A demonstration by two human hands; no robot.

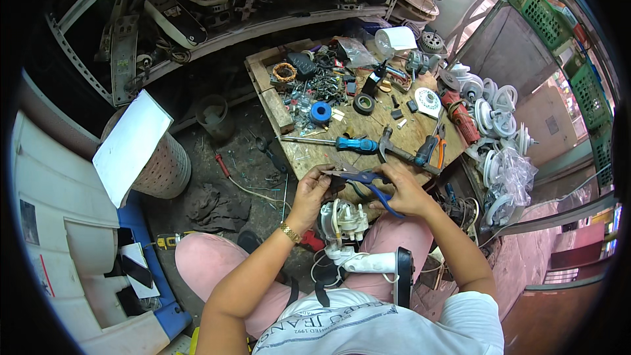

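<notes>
My right hand (404, 189) is closed round the blue handles of a pair of long-nose pliers (365, 177), whose jaws point left. The fingers of my left hand (313, 189) are pinched together at the jaw tips, with a small dark piece (336, 184) beside them that is too small to name. Below both hands, a whitish motor unit with a clear housing (343, 221) rests between my knees. Joined under it is a white plastic neck (371, 263) that ends in a dark-edged part (403, 275) over my right thigh.
Ahead stands a low wooden table (315, 158) with a hammer (388, 148), a blue-handled screwdriver (355, 145), orange-handled pliers (441, 148), a red angle grinder (462, 118) and heaped small parts. White plastic parts (499, 112) pile up on the right. A perforated bin (167, 167) stands left.
</notes>
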